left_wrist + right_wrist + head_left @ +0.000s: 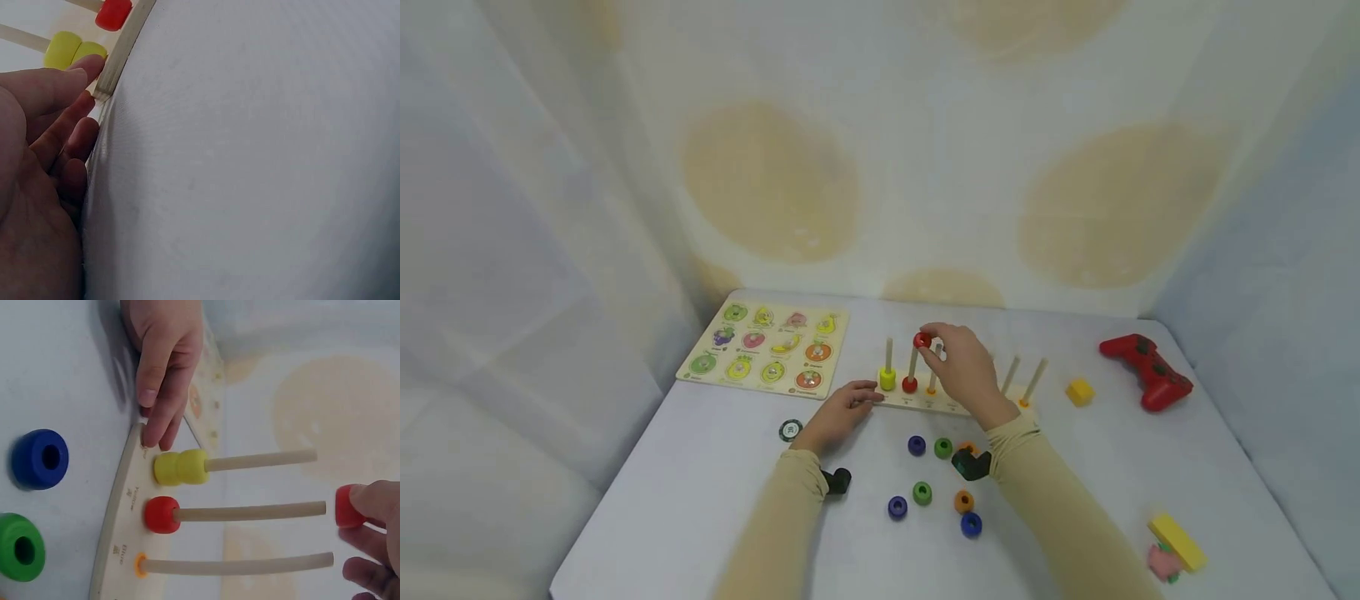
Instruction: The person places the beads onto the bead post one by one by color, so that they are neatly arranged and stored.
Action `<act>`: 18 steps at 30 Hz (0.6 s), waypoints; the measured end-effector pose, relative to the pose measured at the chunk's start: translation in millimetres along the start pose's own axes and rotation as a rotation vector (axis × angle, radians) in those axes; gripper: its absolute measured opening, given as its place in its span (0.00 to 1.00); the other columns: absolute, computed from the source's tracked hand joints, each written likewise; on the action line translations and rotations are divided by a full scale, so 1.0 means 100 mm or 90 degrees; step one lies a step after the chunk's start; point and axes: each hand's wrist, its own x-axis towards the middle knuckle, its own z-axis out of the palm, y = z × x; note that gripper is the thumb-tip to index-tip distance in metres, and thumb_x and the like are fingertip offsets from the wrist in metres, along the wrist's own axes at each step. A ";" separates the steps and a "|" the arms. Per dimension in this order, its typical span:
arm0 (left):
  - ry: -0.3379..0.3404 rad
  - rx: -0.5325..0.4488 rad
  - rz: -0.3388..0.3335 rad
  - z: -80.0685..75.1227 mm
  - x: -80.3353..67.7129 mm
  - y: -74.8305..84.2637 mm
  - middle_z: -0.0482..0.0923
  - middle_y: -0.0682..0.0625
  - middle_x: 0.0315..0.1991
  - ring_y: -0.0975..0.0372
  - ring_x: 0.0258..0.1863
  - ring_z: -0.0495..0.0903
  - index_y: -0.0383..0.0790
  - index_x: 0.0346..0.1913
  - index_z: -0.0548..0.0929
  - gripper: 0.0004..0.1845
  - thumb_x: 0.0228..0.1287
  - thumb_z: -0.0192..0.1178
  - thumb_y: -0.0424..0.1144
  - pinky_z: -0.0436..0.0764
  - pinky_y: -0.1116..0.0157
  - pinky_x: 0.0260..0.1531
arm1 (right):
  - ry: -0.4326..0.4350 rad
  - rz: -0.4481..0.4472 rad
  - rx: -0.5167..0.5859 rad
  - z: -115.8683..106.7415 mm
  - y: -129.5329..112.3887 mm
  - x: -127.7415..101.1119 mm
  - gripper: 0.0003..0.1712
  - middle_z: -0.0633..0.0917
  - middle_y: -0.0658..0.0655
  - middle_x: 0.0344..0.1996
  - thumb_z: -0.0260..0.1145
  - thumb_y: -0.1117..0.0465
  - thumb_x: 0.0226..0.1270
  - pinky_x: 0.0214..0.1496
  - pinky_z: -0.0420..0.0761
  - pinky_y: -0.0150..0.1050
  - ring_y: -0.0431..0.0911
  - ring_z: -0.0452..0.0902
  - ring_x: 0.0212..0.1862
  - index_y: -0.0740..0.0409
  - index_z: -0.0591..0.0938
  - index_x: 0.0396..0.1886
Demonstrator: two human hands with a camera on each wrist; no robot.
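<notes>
A red ring sits pinched in the fingertips of the right hand, right at the tip of the second peg of the peg rack. Lower on that peg sits another red bead; the peg beside it carries two yellow beads. The left hand lies flat with straight fingers touching the rack's left end, holding nothing. Loose blue and green rings lie just in front of the rack.

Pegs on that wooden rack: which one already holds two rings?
The leftmost peg, beside the left hand: it carries two yellow rings. The next holds one red ring; the third is bare.
</notes>
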 end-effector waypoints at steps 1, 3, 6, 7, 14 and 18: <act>0.001 0.001 0.005 0.01 -0.01 -0.01 0.67 0.55 0.76 0.52 0.80 0.58 0.58 0.56 0.86 0.13 0.78 0.54 0.43 0.59 0.44 0.79 | -0.014 0.006 -0.001 0.01 -0.01 0.04 0.20 0.89 0.53 0.50 0.68 0.54 0.72 0.33 0.82 0.41 0.51 0.83 0.41 0.54 0.82 0.60; 0.005 0.004 0.009 0.00 -0.01 -0.02 0.67 0.55 0.75 0.52 0.80 0.58 0.58 0.56 0.86 0.13 0.78 0.54 0.44 0.59 0.44 0.79 | -0.031 0.016 -0.003 0.03 -0.03 0.10 0.20 0.89 0.52 0.51 0.69 0.54 0.72 0.27 0.78 0.36 0.49 0.82 0.37 0.53 0.83 0.60; 0.009 0.008 0.018 0.00 0.02 0.00 0.67 0.57 0.75 0.53 0.80 0.59 0.59 0.57 0.85 0.13 0.79 0.54 0.44 0.59 0.46 0.79 | -0.043 0.032 -0.020 0.02 -0.02 0.14 0.20 0.89 0.51 0.52 0.68 0.53 0.72 0.24 0.73 0.33 0.48 0.80 0.35 0.51 0.82 0.60; 0.011 0.011 0.018 -0.01 0.03 0.00 0.68 0.57 0.75 0.54 0.80 0.59 0.59 0.56 0.85 0.13 0.79 0.54 0.45 0.59 0.47 0.79 | -0.043 0.036 -0.024 0.01 -0.02 0.15 0.20 0.89 0.51 0.52 0.68 0.53 0.73 0.24 0.73 0.33 0.48 0.80 0.36 0.51 0.82 0.60; 0.017 0.015 0.026 -0.07 0.05 -0.01 0.68 0.56 0.75 0.53 0.80 0.59 0.58 0.56 0.86 0.13 0.78 0.55 0.43 0.60 0.46 0.79 | -0.076 0.025 -0.047 0.02 -0.02 0.22 0.22 0.88 0.52 0.56 0.66 0.53 0.74 0.38 0.84 0.42 0.50 0.84 0.46 0.50 0.81 0.65; 0.009 0.005 0.014 0.00 0.02 -0.02 0.68 0.55 0.75 0.53 0.80 0.59 0.58 0.57 0.86 0.13 0.78 0.55 0.44 0.59 0.46 0.79 | -0.087 0.034 -0.058 0.05 0.00 0.15 0.25 0.86 0.55 0.58 0.66 0.53 0.74 0.43 0.87 0.45 0.53 0.84 0.50 0.48 0.78 0.68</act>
